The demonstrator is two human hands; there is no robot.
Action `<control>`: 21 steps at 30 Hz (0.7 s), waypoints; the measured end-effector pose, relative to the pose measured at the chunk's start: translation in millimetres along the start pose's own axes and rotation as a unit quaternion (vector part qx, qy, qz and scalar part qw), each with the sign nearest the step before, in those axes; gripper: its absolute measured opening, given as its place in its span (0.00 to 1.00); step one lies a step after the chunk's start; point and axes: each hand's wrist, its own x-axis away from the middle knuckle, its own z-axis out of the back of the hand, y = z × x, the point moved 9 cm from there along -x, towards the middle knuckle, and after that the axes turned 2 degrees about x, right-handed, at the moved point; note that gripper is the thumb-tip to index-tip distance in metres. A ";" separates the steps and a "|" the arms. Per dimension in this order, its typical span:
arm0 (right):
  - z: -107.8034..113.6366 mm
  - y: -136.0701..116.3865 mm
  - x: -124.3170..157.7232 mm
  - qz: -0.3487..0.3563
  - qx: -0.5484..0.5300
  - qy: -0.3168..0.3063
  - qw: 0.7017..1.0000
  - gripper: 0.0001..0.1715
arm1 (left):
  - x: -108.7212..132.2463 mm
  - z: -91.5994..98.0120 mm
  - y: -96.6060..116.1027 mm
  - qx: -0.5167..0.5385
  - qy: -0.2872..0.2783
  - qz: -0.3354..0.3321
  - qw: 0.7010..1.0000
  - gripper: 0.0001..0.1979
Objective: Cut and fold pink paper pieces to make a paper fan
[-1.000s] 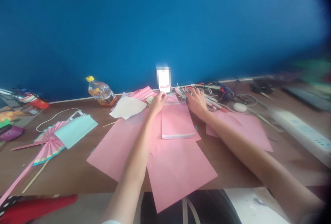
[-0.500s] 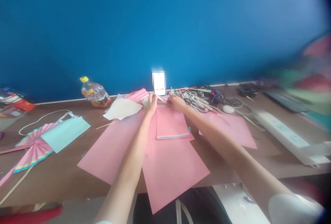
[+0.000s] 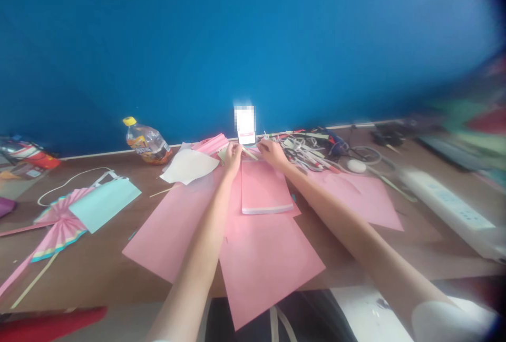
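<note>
Both arms reach across the table to the far end of a pink paper stack [image 3: 266, 186] with a white near edge. My left hand [image 3: 233, 158] is closed at its upper left corner, beside a pale paper strip [image 3: 249, 153]; what its fingers grip is too small to make out. Curled fingers show on my right hand [image 3: 272, 152], at the upper right corner; anything in them is hidden. Larger pink sheets [image 3: 269, 257] lie under the stack, one hanging over the table's front edge. Just beyond my hands a lit phone [image 3: 245, 126] stands upright.
A tilted plastic bottle [image 3: 148, 142], a white sheet [image 3: 188, 167] and folded pink paper [image 3: 211, 144] are at left. Further left lie a pleated paper fan [image 3: 65, 221] and a light blue sheet [image 3: 106, 204]. Cluttered strips and cables [image 3: 310, 149] and a power strip [image 3: 450, 207] occupy the right.
The whole view has shifted slightly to the right. My right hand has lifted a little and its fingers have moved slightly; my left hand stays at the same corner.
</note>
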 end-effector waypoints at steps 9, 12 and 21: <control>-18.9 -8.7 -3.7 0.026 -0.138 -0.081 0.987 0.11 | 3.1 -2.9 8.4 0.038 -0.017 -0.023 0.999 0.11; -17.7 -3.3 -5.5 0.007 -0.173 -0.083 0.981 0.08 | 1.9 -1.2 5.0 0.026 -0.009 -0.009 1.000 0.11; -10.8 -9.2 -5.6 -0.027 -0.256 -0.124 0.958 0.07 | 2.3 -5.6 2.4 0.032 -0.039 0.020 0.999 0.10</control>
